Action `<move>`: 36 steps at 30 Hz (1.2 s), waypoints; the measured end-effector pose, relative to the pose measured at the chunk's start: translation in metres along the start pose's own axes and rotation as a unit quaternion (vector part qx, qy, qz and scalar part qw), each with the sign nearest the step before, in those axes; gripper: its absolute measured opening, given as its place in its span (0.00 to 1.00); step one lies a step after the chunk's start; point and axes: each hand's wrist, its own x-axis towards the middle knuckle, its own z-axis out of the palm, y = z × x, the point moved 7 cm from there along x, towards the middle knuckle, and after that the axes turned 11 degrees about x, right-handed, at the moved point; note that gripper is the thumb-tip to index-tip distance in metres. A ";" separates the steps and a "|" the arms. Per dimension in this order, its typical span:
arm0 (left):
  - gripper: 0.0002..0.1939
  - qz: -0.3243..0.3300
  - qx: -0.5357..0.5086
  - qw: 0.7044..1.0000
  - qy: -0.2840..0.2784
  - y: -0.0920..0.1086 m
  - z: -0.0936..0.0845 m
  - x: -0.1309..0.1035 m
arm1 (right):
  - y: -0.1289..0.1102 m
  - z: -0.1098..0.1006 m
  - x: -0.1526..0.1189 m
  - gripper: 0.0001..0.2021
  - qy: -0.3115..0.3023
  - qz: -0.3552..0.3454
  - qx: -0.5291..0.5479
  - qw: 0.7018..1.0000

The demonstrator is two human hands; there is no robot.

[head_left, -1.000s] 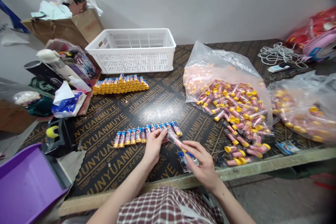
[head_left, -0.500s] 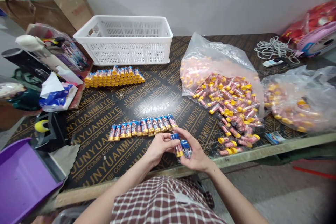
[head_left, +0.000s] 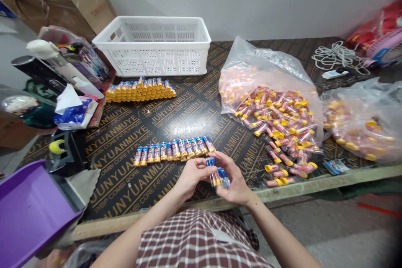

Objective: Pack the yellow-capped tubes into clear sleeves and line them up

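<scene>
Between both hands, near the table's front edge, is a small tube point(head_left: 214, 174) with a blue label and yellow end. My left hand point(head_left: 195, 176) pinches it from the left, and my right hand point(head_left: 233, 180) has its fingers curled around its right side. Small blue-and-white pieces point(head_left: 223, 176) show beside the right palm. Just beyond the hands lies a row of blue-labelled tubes point(head_left: 176, 149). A stacked block of similar tubes point(head_left: 141, 91) sits farther back. To the right, pink tubes with yellow caps point(head_left: 282, 113) spill from a clear plastic bag point(head_left: 266, 60).
A white basket point(head_left: 157, 56) stands at the back. At left are a tape dispenser point(head_left: 64, 150), a purple dustpan point(head_left: 31, 213) and a tissue pack point(head_left: 77, 111). Another bag of tubes point(head_left: 354, 130), a blue packet point(head_left: 336, 167) and a coiled cable point(head_left: 339, 56) lie at right.
The whole view has shifted slightly, so the table's objects appear farther right. Both hands keep nearly the same hold on the tube.
</scene>
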 end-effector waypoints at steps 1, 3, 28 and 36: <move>0.21 0.002 0.002 1.000 0.004 0.000 -0.001 0.000 | 0.000 0.002 0.001 0.41 -0.001 0.000 0.006 1.000; 0.21 0.004 0.016 1.000 0.009 0.003 -0.004 0.000 | -0.001 0.007 0.002 0.42 -0.013 0.001 0.012 1.000; 0.25 0.140 0.574 0.713 0.376 0.073 -0.120 -0.017 | 0.113 -0.175 0.170 0.18 0.096 0.142 -0.597 0.784; 0.26 0.159 0.557 0.733 0.355 0.067 -0.119 -0.015 | 0.124 -0.180 0.182 0.28 0.100 0.219 -0.608 0.756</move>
